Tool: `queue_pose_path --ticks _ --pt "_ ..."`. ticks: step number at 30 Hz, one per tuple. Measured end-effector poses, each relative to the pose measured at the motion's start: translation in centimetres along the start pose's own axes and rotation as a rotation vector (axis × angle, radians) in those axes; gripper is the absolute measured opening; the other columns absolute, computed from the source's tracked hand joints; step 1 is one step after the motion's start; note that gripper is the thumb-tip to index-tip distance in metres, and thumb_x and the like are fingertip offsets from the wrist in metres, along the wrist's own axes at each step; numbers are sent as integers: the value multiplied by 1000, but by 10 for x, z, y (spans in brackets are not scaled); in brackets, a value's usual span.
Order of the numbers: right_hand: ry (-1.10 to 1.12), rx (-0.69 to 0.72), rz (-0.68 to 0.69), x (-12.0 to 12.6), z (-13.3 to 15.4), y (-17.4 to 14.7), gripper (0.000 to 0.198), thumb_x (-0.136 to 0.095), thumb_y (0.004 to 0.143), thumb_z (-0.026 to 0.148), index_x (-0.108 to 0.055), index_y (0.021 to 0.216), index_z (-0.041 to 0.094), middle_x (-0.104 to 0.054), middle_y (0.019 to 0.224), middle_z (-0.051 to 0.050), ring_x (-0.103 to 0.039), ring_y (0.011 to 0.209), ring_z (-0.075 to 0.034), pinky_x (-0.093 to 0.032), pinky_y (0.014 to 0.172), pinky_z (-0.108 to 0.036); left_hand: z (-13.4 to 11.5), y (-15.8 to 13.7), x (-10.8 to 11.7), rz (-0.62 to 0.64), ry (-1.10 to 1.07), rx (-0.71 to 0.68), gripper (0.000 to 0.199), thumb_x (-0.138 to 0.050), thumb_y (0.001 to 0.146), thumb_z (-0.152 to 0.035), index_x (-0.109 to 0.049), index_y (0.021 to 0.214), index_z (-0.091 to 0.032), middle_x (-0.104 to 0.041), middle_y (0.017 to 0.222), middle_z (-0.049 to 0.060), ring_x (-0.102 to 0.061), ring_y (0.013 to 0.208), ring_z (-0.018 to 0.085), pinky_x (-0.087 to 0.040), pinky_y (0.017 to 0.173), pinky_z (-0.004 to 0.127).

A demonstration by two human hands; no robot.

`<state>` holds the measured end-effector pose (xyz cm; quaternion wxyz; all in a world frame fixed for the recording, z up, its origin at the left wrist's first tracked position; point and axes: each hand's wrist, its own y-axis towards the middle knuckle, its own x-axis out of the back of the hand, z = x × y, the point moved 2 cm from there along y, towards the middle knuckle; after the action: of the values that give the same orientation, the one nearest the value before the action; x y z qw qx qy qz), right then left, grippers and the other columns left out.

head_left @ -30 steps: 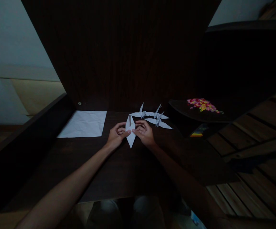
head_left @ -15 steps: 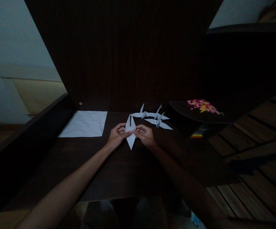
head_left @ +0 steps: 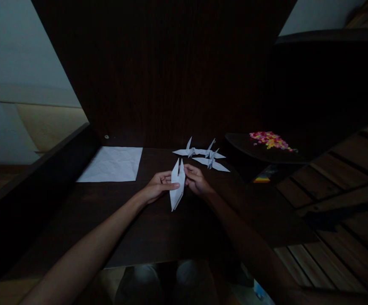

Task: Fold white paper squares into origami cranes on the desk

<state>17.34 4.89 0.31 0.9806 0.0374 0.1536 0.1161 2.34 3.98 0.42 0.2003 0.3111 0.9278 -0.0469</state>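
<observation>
A folded white origami paper (head_left: 176, 194), long and diamond-shaped, is held upright over the dark desk (head_left: 146, 237). Two narrow points with a slit between them form its top, and its lower end shows separate layers. My left hand (head_left: 156, 186) pinches it, thumb across the front and fingers behind. On the other side, my right hand (head_left: 197, 179) has its fingers closed at the paper's right edge, its fingertips partly hidden behind it. Just beyond lie 3 finished white paper cranes, among them a near crane (head_left: 211, 162) and a left crane (head_left: 188, 150).
A creased white sheet (head_left: 110, 164) lies at the back left, beside a raised side board (head_left: 44, 190). At right, a rounded dark shelf (head_left: 241, 142) bears a heap of small pink, red and yellow pieces (head_left: 271, 140). A tall dark panel (head_left: 171, 72) stands behind.
The folded paper has come lower and nearer and turned slightly, so its layered edge shows. My left thumb now lies across it; my right thumb has moved off its front to the right edge.
</observation>
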Motion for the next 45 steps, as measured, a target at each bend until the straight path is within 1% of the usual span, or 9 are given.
queue_pose_path --ticks 6,13,24,28,32,35,38,41,45 --pt "28 -29 40 0 3 -2 29 -72 65 42 -62 81 21 -53 61 3 -36 45 -8 -27 40 -21 1 0 3 -2 -39 -2 49 -80 61 -18 -66 108 -12 -73 89 11 -69 77 20 -51 75 30" --pt "50 22 51 4 3 -2 21 -68 64 31 -60 80 20 -48 57 5 -36 43 -7 -27 41 -21 2 1 4 -69 -20 -1 41 -81 59 -18 -69 98 -12 -73 83 8 -67 70 16 -50 69 27" --pt "-185 157 -50 22 -2 4 22 -76 61 29 -62 76 19 -60 68 2 -48 50 -8 -37 43 -21 2 4 14 -226 135 -6 36 -82 53 -21 -69 86 -14 -71 79 4 -63 62 14 -46 57 23" --pt "-194 156 -70 26 -5 6 22 -77 58 27 -62 72 18 -62 75 0 -53 55 -9 -41 44 -21 3 4 18 -278 186 -21 37 -83 52 -24 -70 86 -15 -72 81 5 -64 66 16 -48 60 25" --pt "-149 122 -20 23 -5 5 22 -72 64 31 -64 80 18 -61 65 1 -55 55 -12 -44 45 -23 2 4 20 -342 235 -46 39 -84 51 -26 -69 86 -15 -72 81 5 -65 69 18 -50 64 28" --pt "-191 130 -80 20 -3 5 22 -71 68 37 -63 76 17 -60 61 1 -56 54 -12 -44 45 -23 2 5 21 -343 250 -45 39 -84 51 -26 -69 86 -15 -72 80 4 -65 69 17 -50 64 27" --pt "-225 160 -167 20 -3 5 26 -76 62 34 -60 73 18 -60 63 2 -55 51 -10 -43 43 -21 3 6 22 -305 263 -19 39 -84 51 -26 -69 86 -15 -72 80 4 -65 69 16 -49 65 26" --pt "-227 150 -191 21 -5 6 30 -78 58 30 -59 79 18 -62 67 3 -53 49 -8 -41 42 -19 4 7 24 -257 291 8 38 -84 52 -26 -70 85 -14 -71 79 3 -64 69 16 -48 64 26" --pt "-248 155 -214 24 -7 7 32 -76 59 28 -59 84 18 -62 67 3 -51 49 -8 -38 40 -18 6 6 24 -222 329 99 30 -82 54 -30 -70 77 -13 -70 71 2 -62 62 13 -44 59 23"
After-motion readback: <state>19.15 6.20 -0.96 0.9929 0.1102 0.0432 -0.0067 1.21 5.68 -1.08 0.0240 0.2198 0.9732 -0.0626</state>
